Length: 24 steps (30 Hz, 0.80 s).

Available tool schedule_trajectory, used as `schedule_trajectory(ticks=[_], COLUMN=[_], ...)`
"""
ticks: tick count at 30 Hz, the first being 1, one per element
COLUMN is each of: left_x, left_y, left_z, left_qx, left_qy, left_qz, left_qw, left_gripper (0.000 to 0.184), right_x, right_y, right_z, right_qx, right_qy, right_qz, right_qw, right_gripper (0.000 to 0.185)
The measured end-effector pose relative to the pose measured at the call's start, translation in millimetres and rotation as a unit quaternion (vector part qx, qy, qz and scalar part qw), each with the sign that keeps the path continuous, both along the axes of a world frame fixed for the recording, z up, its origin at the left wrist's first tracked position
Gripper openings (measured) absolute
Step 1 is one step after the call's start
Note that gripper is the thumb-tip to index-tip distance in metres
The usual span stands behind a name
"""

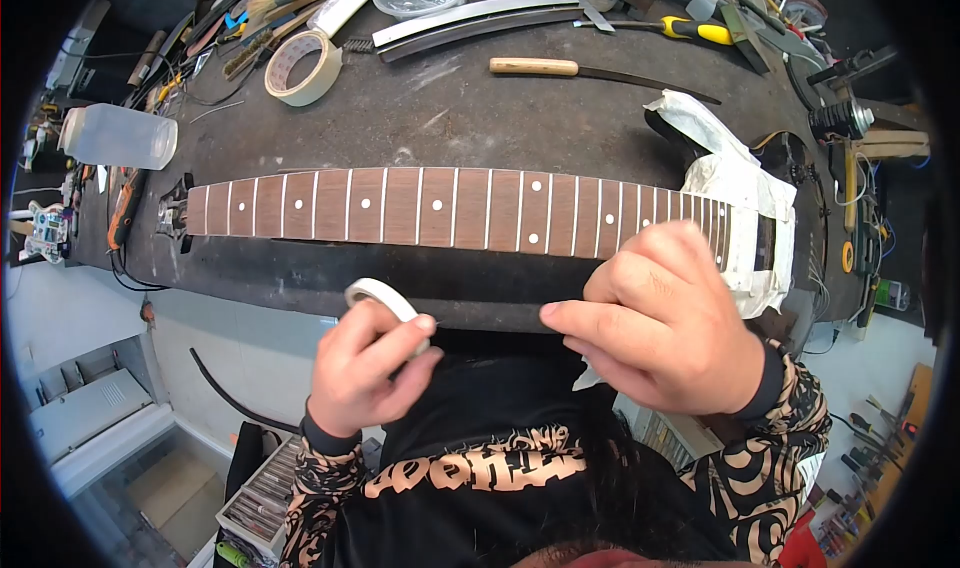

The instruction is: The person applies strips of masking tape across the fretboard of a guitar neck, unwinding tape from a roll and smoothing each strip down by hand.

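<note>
My left hand (368, 366) is closed round a narrow roll of white tape (384, 296), held on edge in front of the bench. My right hand (660, 318) is closed, its thumb and fingers pinched together; what they hold is hidden. Just below it shows a small white scrap (588, 376), perhaps tape. Behind both hands a guitar neck (335, 206) lies across the bench, with a brown fretboard, metal frets and white dot inlays. Its right end meets a guitar body covered in whitish masking (765, 198), and my right hand partly overlaps the fretboard there.
On the dark bench (420, 118) sit a wide masking tape roll (303, 69), a wooden-handled file (533, 67), a metal straightedge (475, 23) and a yellow-black screwdriver (697, 31). A translucent plastic bottle (120, 136) lies at the left. Many tools crowd the back edge.
</note>
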State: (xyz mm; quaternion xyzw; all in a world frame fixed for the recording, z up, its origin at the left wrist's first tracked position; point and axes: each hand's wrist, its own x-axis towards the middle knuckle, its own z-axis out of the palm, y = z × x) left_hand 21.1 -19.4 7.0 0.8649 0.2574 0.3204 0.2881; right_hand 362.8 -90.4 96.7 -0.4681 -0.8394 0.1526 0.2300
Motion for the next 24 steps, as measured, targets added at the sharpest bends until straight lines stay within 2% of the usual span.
schedule_trajectory(ticks=[2, 5, 9, 11, 13, 16, 21, 24], left_x=[9, 16, 14, 7, -3, -19, -53, -67], left_y=[-6, -17, -33, -41, -50, -62, -75, -78], left_z=[9, 17, 30, 30, 33, 39, 59, 64], left_qx=[-0.013, -0.018, -0.019, -0.016, -0.030, -0.023, -0.038, -0.212], left_qy=[0.006, -0.024, -0.012, -0.022, -0.032, -0.051, -0.083, -0.144], left_qz=[-0.045, -0.102, -0.146, -0.156, -0.154, -0.148, -0.114, -0.039], left_qw=[0.999, 0.994, 0.989, 0.987, 0.987, 0.987, 0.989, 0.966], left_gripper=[0.059, 0.061, 0.062, 0.066, 0.070, 0.070, 0.067, 0.056], right_x=[-13, -44, -71, -85, -95, -108, -136, -156], right_y=[-7, -27, -45, -52, -57, -60, -52, -30], right_z=[4, 0, -8, -13, 3, 11, 23, 46], right_qx=[-0.021, -0.140, -0.192, -0.193, -0.262, -0.305, -0.228, -0.170], right_qy=[0.040, 0.192, 0.236, 0.269, 0.264, 0.241, 0.239, 0.194], right_qz=[0.003, -0.039, -0.029, -0.061, -0.076, -0.054, 0.005, 0.007], right_qw=[0.999, 0.971, 0.952, 0.942, 0.925, 0.920, 0.944, 0.966], right_gripper=[0.054, 0.063, 0.047, 0.030, 0.025, 0.022, 0.014, 0.009])
